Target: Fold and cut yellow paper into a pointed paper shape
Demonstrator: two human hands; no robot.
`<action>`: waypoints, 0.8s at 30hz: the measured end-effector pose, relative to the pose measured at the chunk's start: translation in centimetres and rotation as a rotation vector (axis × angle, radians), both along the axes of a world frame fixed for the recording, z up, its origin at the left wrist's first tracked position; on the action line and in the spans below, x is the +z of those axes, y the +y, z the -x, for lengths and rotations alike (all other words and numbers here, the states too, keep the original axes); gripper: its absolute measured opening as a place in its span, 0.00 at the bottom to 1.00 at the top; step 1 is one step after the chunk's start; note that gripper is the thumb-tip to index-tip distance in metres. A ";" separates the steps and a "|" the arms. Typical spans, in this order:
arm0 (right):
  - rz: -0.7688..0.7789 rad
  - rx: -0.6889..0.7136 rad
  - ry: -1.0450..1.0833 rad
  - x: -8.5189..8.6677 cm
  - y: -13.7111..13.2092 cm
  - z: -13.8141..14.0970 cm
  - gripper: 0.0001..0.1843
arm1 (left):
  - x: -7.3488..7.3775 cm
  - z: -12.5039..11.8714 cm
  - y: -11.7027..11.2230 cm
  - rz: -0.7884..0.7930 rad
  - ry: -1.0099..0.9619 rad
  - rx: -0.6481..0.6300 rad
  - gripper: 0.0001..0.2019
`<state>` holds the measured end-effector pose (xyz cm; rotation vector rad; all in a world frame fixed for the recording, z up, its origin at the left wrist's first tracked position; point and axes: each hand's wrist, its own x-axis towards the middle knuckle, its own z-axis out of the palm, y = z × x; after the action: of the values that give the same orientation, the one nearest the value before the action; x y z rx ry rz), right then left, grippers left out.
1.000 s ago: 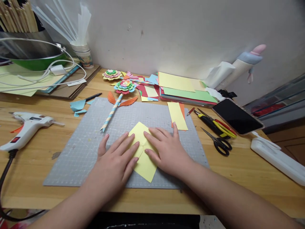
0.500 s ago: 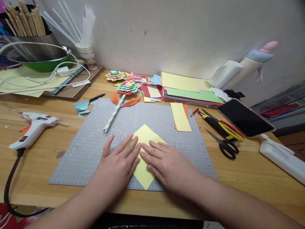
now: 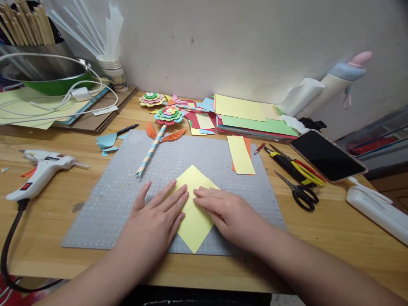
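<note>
Yellow square paper sheet (image 3: 195, 227) lies cornerwise on the grey cutting mat (image 3: 111, 204), under both grips. Left hand (image 3: 156, 216) and right hand (image 3: 226, 212) lie flat, fingers extended, pressing, clamped on nothing. Judged step: creasing a fold. The next move calls for even pressure along the crease. Well beyond the left grip, a paper cup (image 3: 114, 74) holds clear glue sticks (image 3: 95, 29). The contents of the steel bowl (image 3: 41, 72) are hidden.

Bright even light, sharp, edges warped

Pressing left hand (image 3: 153, 221) and right hand (image 3: 227, 214) down flat, extending fingers, angling forearms inward, nearly joining fingertips.
</note>
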<state>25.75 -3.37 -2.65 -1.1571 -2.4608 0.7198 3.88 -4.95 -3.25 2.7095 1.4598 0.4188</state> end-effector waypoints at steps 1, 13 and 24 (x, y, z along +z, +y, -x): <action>-0.045 -0.014 0.031 -0.3 0.1 0.1 0.17 | 0.0 0.0 0.0 -0.001 -0.002 0.003 0.18; -0.108 0.000 -0.009 -0.5 0.7 0.8 0.08 | 0.0 0.0 -0.1 0.026 0.017 0.017 0.19; -0.130 0.109 -0.076 -0.4 1.7 0.4 0.12 | -0.1 0.7 0.3 0.041 0.026 -0.021 0.18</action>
<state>25.37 -1.65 -3.08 -1.0274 -2.6080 0.5451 3.21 -4.61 -3.31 2.7064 1.4285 0.3502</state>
